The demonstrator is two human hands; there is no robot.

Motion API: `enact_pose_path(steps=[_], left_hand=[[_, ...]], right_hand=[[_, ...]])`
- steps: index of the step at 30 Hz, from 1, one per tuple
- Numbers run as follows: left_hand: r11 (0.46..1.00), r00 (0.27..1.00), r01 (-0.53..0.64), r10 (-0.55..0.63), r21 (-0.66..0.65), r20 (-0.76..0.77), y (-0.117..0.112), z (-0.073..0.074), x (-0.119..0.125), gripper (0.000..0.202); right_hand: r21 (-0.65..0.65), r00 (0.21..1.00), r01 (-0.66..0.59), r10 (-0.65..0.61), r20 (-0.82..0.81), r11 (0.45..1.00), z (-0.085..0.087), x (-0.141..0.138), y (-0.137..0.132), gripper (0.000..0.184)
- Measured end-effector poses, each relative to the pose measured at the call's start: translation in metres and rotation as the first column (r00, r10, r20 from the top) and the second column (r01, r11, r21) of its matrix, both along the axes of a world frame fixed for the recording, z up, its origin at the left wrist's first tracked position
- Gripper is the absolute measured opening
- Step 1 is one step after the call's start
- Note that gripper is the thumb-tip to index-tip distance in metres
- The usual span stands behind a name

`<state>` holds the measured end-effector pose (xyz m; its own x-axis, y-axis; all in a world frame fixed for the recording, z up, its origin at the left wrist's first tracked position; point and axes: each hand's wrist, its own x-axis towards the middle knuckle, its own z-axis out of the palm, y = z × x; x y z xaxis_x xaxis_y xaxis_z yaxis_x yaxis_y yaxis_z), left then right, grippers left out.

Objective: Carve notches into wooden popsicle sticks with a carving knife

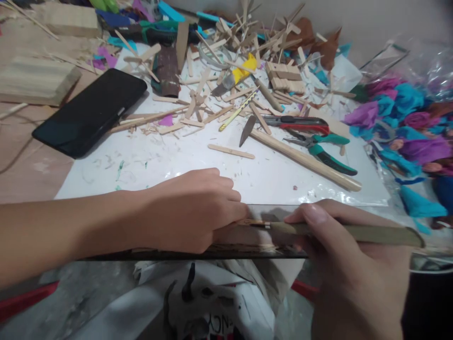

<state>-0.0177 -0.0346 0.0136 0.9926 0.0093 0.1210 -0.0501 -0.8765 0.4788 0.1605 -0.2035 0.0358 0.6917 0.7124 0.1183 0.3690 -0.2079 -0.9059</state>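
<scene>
My left hand (pixel 193 212) rests at the near edge of the white sheet (pixel 148 163), fingers curled and pressed down on a thin wooden piece (pixel 244 232) lying along the table's edge. My right hand (pixel 348 269) grips a long olive-handled tool (pixel 371 232), thumb on top. The tool's tip points left and meets the wooden piece right beside my left fingertips. What lies under my left palm is hidden.
A black phone (pixel 90 111) lies at the left. Behind are scattered craft sticks (pixel 230 151), a hammer (pixel 304 159), green-handled pliers (pixel 323 151), a red utility knife (pixel 300 123) and wooden blocks (pixel 35 80). Purple and blue paper flowers (pixel 403 123) pile at the right. Printed white cloth (pixel 208 302) lies below.
</scene>
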Motion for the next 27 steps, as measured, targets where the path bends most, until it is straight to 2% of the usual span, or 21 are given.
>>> enact_pose_path(steps=[3,7,12,20,24,27], left_hand=[[1.000,1.000,-0.001,0.001,0.003,0.019,0.001,-0.001,0.000,0.023],[1.000,1.000,-0.006,0.006,0.016,0.012,0.001,-0.001,0.000,0.022],[0.999,1.000,-0.007,0.008,0.036,-0.023,0.000,0.000,0.002,0.020],[0.999,0.999,-0.018,0.019,0.031,-0.039,0.000,0.000,0.002,0.020],[0.999,1.000,-0.012,0.013,0.035,-0.025,0.001,0.000,0.002,0.023],[0.999,1.000,0.001,0.000,0.043,-0.013,0.001,0.001,0.001,0.021]], right_hand=[[-0.029,0.998,0.053,-0.054,-0.026,0.998,0.003,-0.002,0.007,0.028],[-0.087,0.999,0.053,-0.053,0.002,0.995,0.007,-0.003,0.012,0.028],[-0.067,0.998,-0.045,0.047,0.031,0.997,0.005,-0.002,0.014,0.027],[-0.099,0.996,-0.052,0.058,0.062,0.994,0.008,0.000,0.012,0.024],[-0.121,0.978,-0.169,0.182,0.104,0.978,0.008,0.009,0.008,0.022],[-0.116,0.941,-0.253,0.272,0.201,0.961,0.010,0.014,0.007,0.026]])
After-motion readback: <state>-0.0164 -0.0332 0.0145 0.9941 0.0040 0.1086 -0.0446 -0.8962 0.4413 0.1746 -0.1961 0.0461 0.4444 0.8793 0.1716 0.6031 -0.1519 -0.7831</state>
